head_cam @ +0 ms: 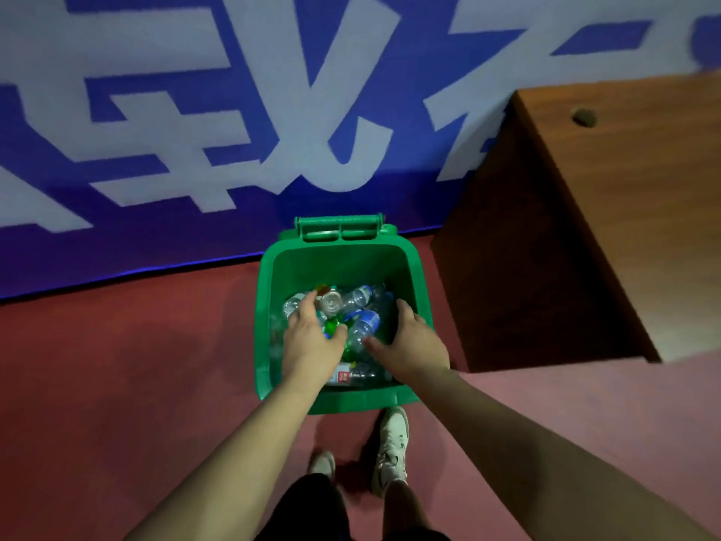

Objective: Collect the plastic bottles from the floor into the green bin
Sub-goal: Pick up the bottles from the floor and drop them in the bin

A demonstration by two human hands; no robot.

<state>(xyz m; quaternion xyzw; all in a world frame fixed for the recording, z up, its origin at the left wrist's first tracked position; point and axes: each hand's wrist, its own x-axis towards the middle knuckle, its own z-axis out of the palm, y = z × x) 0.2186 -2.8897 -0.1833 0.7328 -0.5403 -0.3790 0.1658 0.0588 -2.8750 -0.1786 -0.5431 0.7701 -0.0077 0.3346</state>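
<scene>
We see through one wide-angle camera worn on our head, facing forward and steeply down, close above the green bin [339, 263], shoes [392, 451] lowest, wall [195, 111] topmost.

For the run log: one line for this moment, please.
left hand over bottles in green bin, grip unclear | right hand in bin, open

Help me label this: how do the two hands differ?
Left hand curls over bottles near the bin's left wall; right hand lies spread by its right wall. Left thumb meets a green label; right thumb points at a blue-label bottle. Both reach into the bin.
</scene>
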